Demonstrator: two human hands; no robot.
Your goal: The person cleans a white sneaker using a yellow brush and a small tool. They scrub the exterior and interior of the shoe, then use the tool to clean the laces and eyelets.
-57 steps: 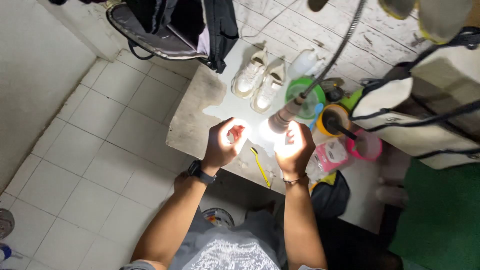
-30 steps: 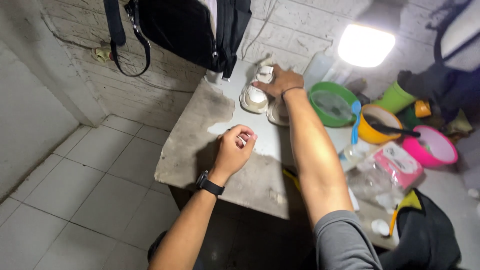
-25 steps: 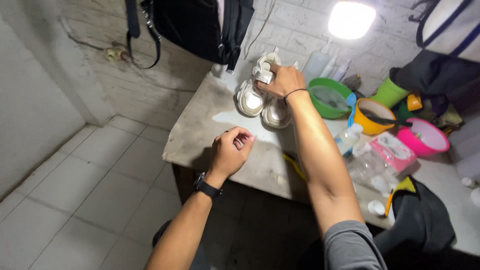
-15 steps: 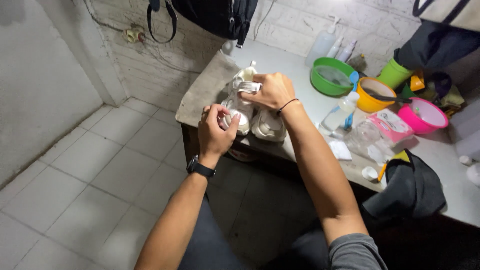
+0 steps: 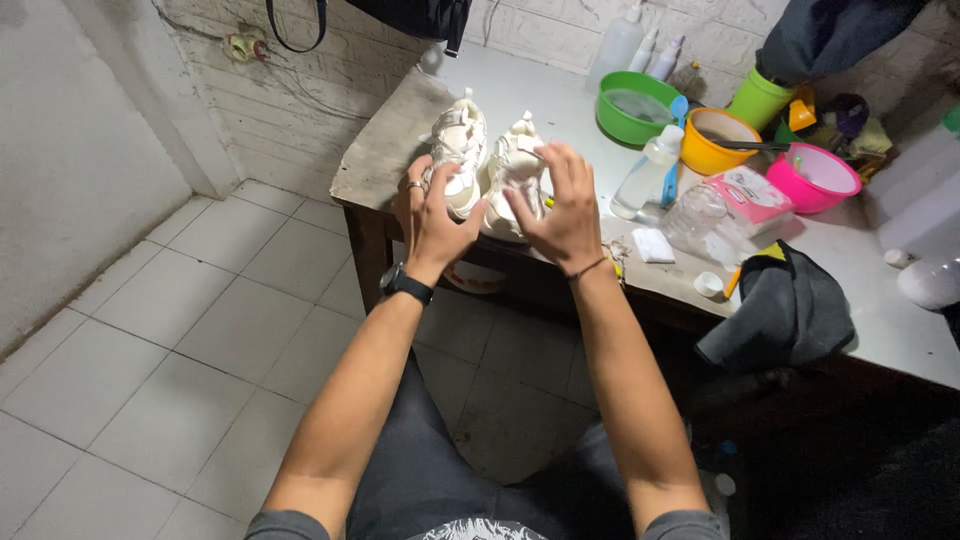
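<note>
While both hands grip the pair at the table's (image 5: 400, 150) near edge, the left hand (image 5: 432, 222) clamps the left white sneaker (image 5: 458, 150), and the right hand (image 5: 562, 208), fingers spread, clasps the right white sneaker (image 5: 515, 165). Judging by this, the shoes are being picked up; lifting them calls for a firm, even hold.

cream sneakers (image 5: 485, 165); green bowl (image 5: 632, 105); pink bowl (image 5: 812, 177)

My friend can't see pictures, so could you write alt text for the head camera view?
Two bare hands, left and right, hold a pair of white sneakers at the edge of a table. Coloured bowls and bottles stand behind.
</note>
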